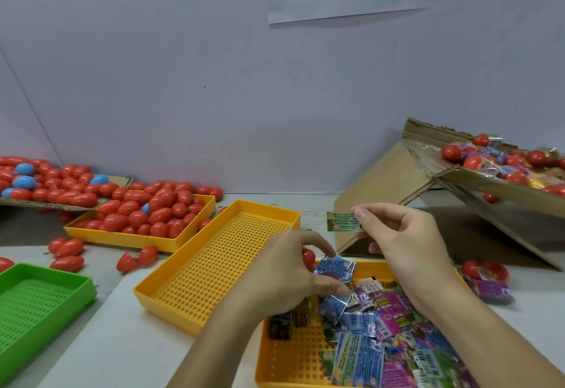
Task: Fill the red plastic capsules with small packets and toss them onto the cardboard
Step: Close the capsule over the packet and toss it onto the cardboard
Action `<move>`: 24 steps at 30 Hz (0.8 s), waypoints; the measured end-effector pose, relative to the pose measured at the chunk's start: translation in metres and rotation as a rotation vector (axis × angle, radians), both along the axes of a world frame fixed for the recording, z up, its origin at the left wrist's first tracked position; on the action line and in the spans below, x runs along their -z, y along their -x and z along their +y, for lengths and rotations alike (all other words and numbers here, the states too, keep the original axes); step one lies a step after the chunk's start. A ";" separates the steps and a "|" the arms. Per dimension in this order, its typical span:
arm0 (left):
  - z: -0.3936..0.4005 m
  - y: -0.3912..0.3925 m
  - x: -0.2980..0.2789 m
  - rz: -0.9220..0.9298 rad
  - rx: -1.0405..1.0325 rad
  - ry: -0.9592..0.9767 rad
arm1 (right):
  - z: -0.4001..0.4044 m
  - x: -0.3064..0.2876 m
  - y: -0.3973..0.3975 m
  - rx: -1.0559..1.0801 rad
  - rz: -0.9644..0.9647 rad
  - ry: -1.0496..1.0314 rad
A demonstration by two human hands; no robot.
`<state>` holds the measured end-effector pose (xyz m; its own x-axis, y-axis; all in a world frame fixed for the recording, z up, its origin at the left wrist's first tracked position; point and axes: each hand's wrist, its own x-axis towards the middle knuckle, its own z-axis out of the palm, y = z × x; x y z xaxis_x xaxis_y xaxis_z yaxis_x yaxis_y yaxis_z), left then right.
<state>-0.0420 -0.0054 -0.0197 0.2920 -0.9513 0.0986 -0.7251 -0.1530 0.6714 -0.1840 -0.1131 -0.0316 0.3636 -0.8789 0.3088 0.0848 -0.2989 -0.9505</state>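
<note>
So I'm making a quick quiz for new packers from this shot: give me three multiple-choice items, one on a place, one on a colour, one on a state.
1. Where do the loose packets lie?
A. green tray
B. yellow tray nearest the person
C. bare table only

2. What colour is the packet the right hand pinches?
A. green
B. pink
C. white

3. How is the middle yellow tray?
A. heaped with capsules
B. empty
C. upside down

Answers:
1 B: the packets pile in the near yellow tray.
2 A: the green packet sticks out past the fingertips.
3 B: its perforated floor shows bare.
</note>
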 end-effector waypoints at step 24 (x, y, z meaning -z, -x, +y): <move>-0.001 -0.001 -0.003 0.638 0.140 0.341 | 0.010 -0.012 0.000 -0.492 -0.161 -0.241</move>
<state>-0.0415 -0.0066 -0.0168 0.2694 -0.9309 0.2468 -0.1747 0.2048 0.9631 -0.1845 -0.1036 -0.0198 0.7131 -0.6703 0.2053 0.3081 0.0365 -0.9507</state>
